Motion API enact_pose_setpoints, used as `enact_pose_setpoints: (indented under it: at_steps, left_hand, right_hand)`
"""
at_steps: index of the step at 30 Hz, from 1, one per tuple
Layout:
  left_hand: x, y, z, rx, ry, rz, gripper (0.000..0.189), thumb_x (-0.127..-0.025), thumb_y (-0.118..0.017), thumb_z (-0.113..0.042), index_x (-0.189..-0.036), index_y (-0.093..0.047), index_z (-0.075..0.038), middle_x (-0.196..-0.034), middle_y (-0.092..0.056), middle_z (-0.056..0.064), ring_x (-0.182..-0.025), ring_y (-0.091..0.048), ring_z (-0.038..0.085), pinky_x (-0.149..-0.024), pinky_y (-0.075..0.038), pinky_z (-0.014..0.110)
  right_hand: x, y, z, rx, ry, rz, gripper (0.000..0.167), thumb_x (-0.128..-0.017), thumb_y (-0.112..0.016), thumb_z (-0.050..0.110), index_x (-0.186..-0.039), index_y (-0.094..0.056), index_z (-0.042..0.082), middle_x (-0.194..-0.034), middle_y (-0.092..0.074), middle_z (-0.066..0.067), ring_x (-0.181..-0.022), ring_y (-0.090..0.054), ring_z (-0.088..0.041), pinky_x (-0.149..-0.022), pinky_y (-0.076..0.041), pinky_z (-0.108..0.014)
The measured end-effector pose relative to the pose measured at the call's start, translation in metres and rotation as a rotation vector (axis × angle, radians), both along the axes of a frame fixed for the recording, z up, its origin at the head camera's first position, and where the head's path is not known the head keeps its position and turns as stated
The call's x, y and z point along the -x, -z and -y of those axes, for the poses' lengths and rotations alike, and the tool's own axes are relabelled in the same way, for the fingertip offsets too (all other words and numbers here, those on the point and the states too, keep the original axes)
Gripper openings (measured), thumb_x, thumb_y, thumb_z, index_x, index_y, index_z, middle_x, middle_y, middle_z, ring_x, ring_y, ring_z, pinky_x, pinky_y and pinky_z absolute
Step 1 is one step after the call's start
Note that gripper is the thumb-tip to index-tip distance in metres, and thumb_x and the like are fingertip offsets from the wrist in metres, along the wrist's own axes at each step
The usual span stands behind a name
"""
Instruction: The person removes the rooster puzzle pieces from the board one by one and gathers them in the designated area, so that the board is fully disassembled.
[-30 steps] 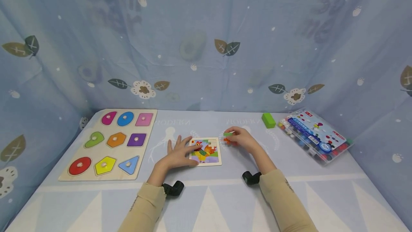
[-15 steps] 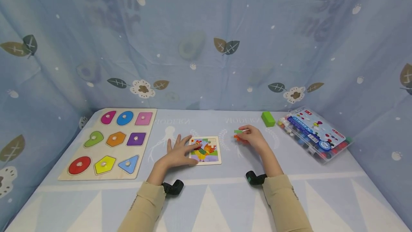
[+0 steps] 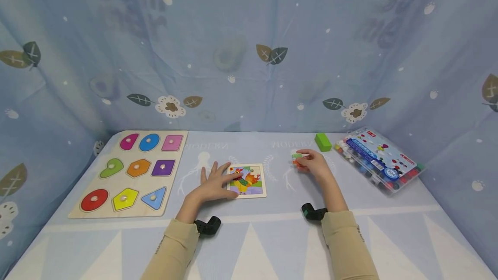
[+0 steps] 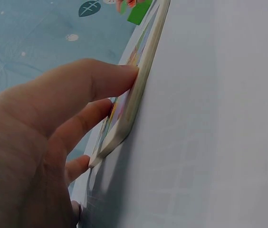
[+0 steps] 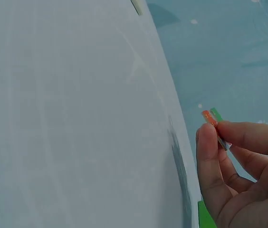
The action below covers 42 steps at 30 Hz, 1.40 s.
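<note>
In the head view, a small framed jigsaw puzzle (image 3: 249, 187) with a rooster picture lies flat on the table. My left hand (image 3: 214, 187) rests on its left side with fingers spread. Seen from the left wrist, the thumb (image 4: 110, 80) presses at the puzzle's pale wooden edge (image 4: 131, 107). To the right of the puzzle, my right hand (image 3: 316, 166) pinches a small green-and-orange puzzle piece (image 3: 297, 156) between thumb and fingers. The right wrist view shows that piece (image 5: 210, 117) held above the table, its lower part partly covered by the fingertips.
A wooden peg board (image 3: 132, 172) with colourful knobbed shapes lies at the left. Behind my right hand stands a green block (image 3: 323, 142). A clear plastic case (image 3: 379, 159) of coloured beads or pegs sits at the far right. A patterned curtain (image 3: 249, 77) closes off the back.
My right hand has moved right, away from the puzzle, carrying the green-and-orange puzzle piece. The left hand has stayed in place on the puzzle.
</note>
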<state>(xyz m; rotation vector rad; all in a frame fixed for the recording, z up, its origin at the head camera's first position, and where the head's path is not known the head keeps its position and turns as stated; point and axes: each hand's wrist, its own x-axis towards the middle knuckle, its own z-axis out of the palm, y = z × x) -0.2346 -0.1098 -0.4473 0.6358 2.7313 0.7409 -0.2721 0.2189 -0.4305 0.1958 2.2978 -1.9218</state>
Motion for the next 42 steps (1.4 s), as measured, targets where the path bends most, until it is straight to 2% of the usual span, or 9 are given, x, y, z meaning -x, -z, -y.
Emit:
enact_pose_setpoints:
  at_steps: [8, 22, 33, 38, 42]
  left_hand:
    - [-0.001, -0.003, 0.0, -0.015, 0.001, 0.013, 0.062, -0.077, -0.067, -0.04, -0.135, -0.049, -0.026, -0.153, -0.016, 0.011, -0.138, 0.006, 0.045, -0.099, 0.014, 0.066]
    - [0.0, 0.0, -0.001, -0.021, -0.004, 0.009, 0.062, -0.077, -0.067, -0.041, -0.135, -0.05, -0.026, -0.153, -0.017, 0.011, -0.138, 0.006, 0.045, -0.099, 0.014, 0.067]
    - [0.0, 0.0, 0.001, -0.017, -0.004, -0.007, 0.062, -0.077, -0.067, -0.041, -0.135, -0.049, -0.026, -0.153, -0.017, 0.01, -0.138, 0.005, 0.045, -0.099, 0.013, 0.067]
    - [0.0, 0.0, 0.0, -0.012, -0.006, -0.009, 0.062, -0.077, -0.067, -0.041, -0.135, -0.05, -0.027, -0.153, -0.017, 0.01, -0.138, 0.004, 0.045, -0.099, 0.013, 0.067]
    - [-0.001, 0.0, -0.001, -0.014, -0.004, 0.002, 0.062, -0.077, -0.066, -0.041, -0.135, -0.049, -0.026, -0.153, -0.017, 0.01, -0.138, 0.005, 0.045, -0.099, 0.013, 0.066]
  right_hand:
    - [0.0, -0.002, -0.015, 0.005, 0.063, 0.062, 0.051, -0.088, -0.058, 0.0, -0.135, -0.037, -0.005, -0.083, -0.056, -0.002, -0.066, -0.062, -0.006, -0.062, -0.053, -0.021]
    - [-0.003, 0.002, -0.04, -0.084, 0.179, 0.067, 0.043, -0.087, -0.059, -0.002, -0.126, -0.042, -0.007, -0.081, -0.056, -0.001, -0.062, -0.06, -0.003, -0.059, -0.052, -0.019]
    - [-0.005, 0.002, -0.054, -0.153, 0.205, 0.065, 0.039, -0.087, -0.06, 0.003, -0.123, -0.046, -0.006, -0.069, -0.061, 0.007, -0.059, -0.06, -0.001, -0.054, -0.049, -0.02]
    - [-0.005, 0.003, -0.059, -0.188, 0.223, 0.092, 0.041, -0.087, -0.06, 0.006, -0.125, -0.047, -0.004, -0.071, -0.06, 0.007, -0.06, -0.059, 0.0, -0.054, -0.049, -0.02]
    - [-0.006, 0.006, -0.063, -0.212, 0.237, 0.103, 0.039, -0.087, -0.059, 0.005, -0.123, -0.049, -0.004, -0.078, -0.059, 0.002, -0.058, -0.057, -0.001, -0.054, -0.049, -0.019]
